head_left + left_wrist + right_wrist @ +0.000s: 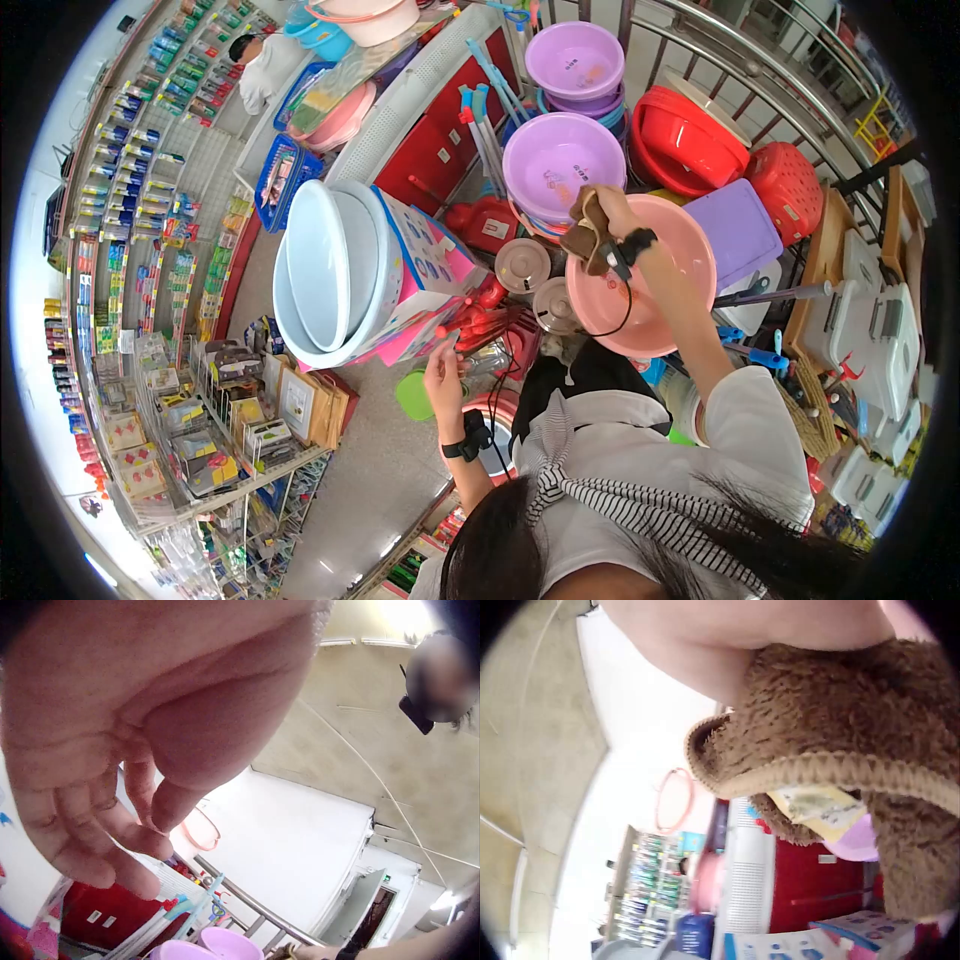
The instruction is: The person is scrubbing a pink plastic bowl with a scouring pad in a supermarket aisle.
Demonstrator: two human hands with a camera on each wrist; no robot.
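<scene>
Bright light is overexposing the white wall; lens distortion is curving the shelving; vignetting is darkening the corners.

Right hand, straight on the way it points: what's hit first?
Probably the nearer purple basin, ahead of the right hand and the brown cloth it grips; depth is unclear, so it might pass above the rim.
</scene>
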